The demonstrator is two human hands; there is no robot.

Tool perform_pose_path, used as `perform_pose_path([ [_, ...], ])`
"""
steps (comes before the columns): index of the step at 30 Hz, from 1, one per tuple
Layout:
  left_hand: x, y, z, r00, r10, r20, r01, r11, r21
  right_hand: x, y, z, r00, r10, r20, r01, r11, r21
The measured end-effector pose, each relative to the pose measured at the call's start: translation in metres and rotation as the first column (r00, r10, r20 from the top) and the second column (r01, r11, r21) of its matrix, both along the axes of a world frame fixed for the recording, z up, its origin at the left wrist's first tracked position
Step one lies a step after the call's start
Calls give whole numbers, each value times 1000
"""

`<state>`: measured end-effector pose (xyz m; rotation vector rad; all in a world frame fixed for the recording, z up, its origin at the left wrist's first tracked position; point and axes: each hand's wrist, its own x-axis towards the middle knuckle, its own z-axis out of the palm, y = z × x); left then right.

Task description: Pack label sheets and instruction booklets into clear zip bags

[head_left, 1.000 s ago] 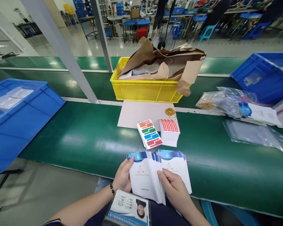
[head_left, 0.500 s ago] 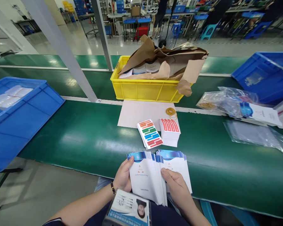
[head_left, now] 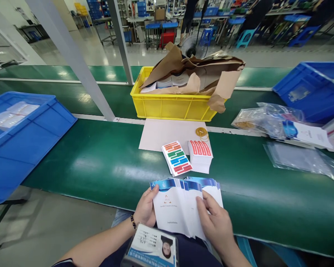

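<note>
A fanned bunch of white instruction booklets (head_left: 171, 211) with blue top bands is held low over the near table edge. My left hand (head_left: 147, 207) grips its left side, thumb on the front cover. My right hand (head_left: 215, 218) pinches a booklet on the right of the fan between thumb and fingers; more booklets (head_left: 215, 193) show behind that hand. Just beyond lie a stack of cards with coloured labels (head_left: 177, 158) and a thicker stack of red-printed cards (head_left: 200, 155). How many booklets each hand holds cannot be told.
Yellow rubber bands (head_left: 202, 132) lie on a white sheet (head_left: 161, 133). Behind stands a yellow crate (head_left: 172, 105) with brown paper and booklets. A blue bin (head_left: 25, 148) is at left, another blue bin (head_left: 303, 89) at right. Plastic bags (head_left: 303, 159) lie at right; a metal post (head_left: 78, 63) rises at left.
My right hand has moved slightly right and its thumb now rests on a different part of the fan. The booklets are spread wider on the right. My left hand stays nearly in place.
</note>
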<state>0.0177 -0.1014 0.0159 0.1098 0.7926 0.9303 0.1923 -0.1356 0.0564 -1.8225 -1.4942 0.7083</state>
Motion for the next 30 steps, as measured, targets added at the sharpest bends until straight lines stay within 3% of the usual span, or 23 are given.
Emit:
perform_pose_path([
  [5, -6, 3, 1, 999, -17, 41, 19, 999, -41, 48, 1, -3, 979, -202, -1, 201, 973, -110],
  [9, -6, 3, 2, 1000, -21, 15, 22, 999, -47, 68, 3, -15, 971, -195, 141, 203, 978, -48],
  [10, -5, 3, 3, 1000, -22, 4, 22, 999, -41, 65, 3, -15, 978, -161, 130, 167, 985, -35],
  [12, -2, 2, 3, 1000, -23, -13, 23, 999, -26, 51, 1, -12, 999, -14, -49, 10, 996, -94],
  [14, 1, 1, 3, 1000, -20, -20, 20, 1000, -12, 31, -2, -7, 933, 162, -322, -226, 959, -172],
  [16, 3, 1, 5, 1000, -9, -18, 9, 1000, 7, 12, -4, -3, 848, 244, -471, -369, 909, -193],
  [20, 3, 1, 8, 999, 29, -32, -28, 999, 25, -5, -4, -6, 856, 247, -454, -371, 905, -208],
  [30, 0, 0, 5, 1000, 19, -10, -19, 1000, 21, -9, 2, -10, 893, 222, -392, -317, 928, -196],
])
